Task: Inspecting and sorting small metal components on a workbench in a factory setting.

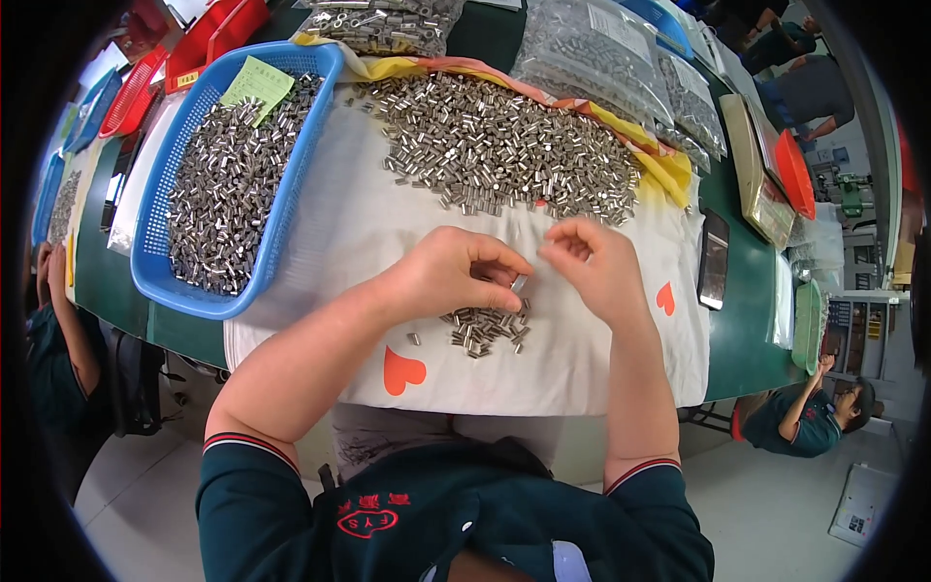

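My left hand (454, 274) is closed in a pinch, with a small shiny metal cylinder (519, 283) between the fingertips. Just right of it, my right hand (593, 264) is raised with fingers curled towards the thumb; whatever they hold, if anything, is too small to make out. Below the left hand, a small heap of metal cylinders (482, 335) lies on a white cloth (572, 359) printed with orange hearts. Beyond both hands spreads a much larger pile of the same cylinders (504, 145).
At the left stands a blue plastic basket (184, 305) of metal cylinders with a green paper slip (258, 87). Clear bags of parts (592, 63) line the back. A phone (714, 260) lies to the right. Co-workers sit at both sides, one person at right (795, 422).
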`<state>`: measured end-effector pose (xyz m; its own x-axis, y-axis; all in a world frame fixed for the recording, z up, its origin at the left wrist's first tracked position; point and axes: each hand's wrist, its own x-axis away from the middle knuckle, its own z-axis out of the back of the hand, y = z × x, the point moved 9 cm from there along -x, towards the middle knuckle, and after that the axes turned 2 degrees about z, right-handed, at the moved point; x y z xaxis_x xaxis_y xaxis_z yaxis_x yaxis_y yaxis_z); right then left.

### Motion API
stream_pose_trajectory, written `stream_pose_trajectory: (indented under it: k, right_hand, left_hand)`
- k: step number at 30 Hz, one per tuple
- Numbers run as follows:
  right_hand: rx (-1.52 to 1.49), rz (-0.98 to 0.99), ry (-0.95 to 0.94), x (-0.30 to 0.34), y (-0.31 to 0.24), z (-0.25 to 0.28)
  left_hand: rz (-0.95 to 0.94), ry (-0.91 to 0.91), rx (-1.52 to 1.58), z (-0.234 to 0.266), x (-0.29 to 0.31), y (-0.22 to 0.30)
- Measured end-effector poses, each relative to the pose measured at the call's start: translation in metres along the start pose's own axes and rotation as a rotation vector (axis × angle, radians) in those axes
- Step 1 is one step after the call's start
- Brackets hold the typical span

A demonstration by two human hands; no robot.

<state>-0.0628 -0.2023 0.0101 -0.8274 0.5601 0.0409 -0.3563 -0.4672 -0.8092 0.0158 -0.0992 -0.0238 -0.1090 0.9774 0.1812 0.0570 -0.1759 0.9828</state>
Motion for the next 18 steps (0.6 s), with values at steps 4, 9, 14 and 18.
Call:
stream_pose_trajectory:
  k: [4, 9, 14, 18]
  right_hand:
    - [0.456, 0.084, 0.183, -0.026, -0.010, -0.008]
    - [0.547, 0.086, 0.211, -0.029, -0.005, -0.013]
    - [0.168, 0.007, 0.163, -0.010, -0.014, -0.002]
    - [-0.313, 0.084, 0.067, 0.006, -0.009, -0.008]
  left_hand:
    - [0.055, -0.046, -0.142, -0.002, 0.002, 0.001]
    - [-0.011, -0.023, -0.049, -0.002, -0.001, -0.002]
    - [0.052, 0.043, 0.191, 0.008, -0.003, -0.010]
    - [0.056, 0.083, 0.351, 0.013, -0.004, -0.010]
